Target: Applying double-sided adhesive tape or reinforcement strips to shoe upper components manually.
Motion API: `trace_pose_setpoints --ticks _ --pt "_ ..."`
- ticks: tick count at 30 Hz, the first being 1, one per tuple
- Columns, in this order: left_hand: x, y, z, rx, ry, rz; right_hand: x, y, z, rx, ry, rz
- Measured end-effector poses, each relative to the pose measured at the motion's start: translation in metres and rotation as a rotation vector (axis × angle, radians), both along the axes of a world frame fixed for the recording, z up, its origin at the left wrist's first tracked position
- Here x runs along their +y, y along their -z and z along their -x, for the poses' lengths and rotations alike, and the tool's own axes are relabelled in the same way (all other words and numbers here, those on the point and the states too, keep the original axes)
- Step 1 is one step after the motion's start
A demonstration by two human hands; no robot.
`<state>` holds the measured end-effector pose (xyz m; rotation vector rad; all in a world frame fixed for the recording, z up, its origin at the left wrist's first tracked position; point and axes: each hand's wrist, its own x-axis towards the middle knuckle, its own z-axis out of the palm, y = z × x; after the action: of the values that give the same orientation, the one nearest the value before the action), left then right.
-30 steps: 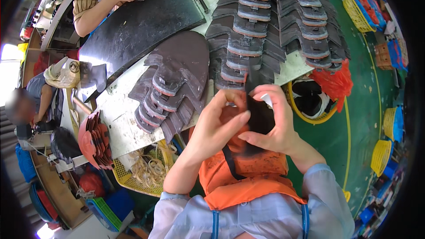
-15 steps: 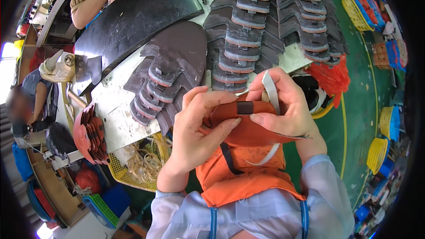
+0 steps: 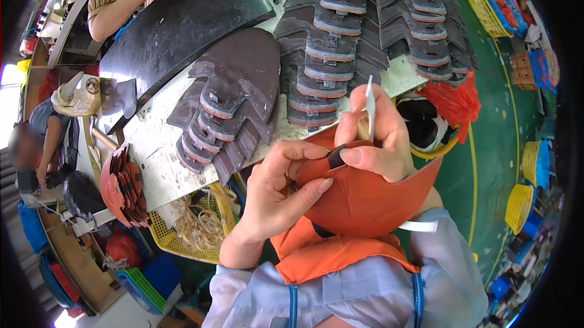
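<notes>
my left hand pinches the orange leather piece; my right hand grips its top edge and a thin white tool.

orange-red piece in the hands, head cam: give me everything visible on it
The orange-red piece is a flat, curved cut panel that looks like leather or synthetic sheet, matte, with a pointed corner jutting toward the right. A small dark tab sits at its top edge. It is held above an orange apron, near the table edge. The left hand pinches its left edge with thumb on top; the right hand grips the top, also holding a thin white tool.
</notes>
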<state>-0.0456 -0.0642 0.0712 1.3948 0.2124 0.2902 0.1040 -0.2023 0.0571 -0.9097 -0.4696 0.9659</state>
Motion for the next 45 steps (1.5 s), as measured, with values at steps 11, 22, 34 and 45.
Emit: trace_pose_setpoints --ticks 11,22,34,45 --pt "0.006 -0.001 -0.001 0.064 -0.092 -0.151 0.0 -0.001 -0.017 -0.027 -0.05 0.068" --pt "0.086 0.003 0.103 0.343 0.28 -0.627 -0.024 0.047 -0.032 -0.362 0.104 0.259" --pt "0.263 -0.085 0.249 1.203 -0.173 -2.186 0.017 0.034 0.0 -0.499 -0.11 0.349" --pt "0.126 0.0 0.12 0.334 -0.685 -0.973 0.017 0.035 0.015 -0.946 -0.166 0.457"
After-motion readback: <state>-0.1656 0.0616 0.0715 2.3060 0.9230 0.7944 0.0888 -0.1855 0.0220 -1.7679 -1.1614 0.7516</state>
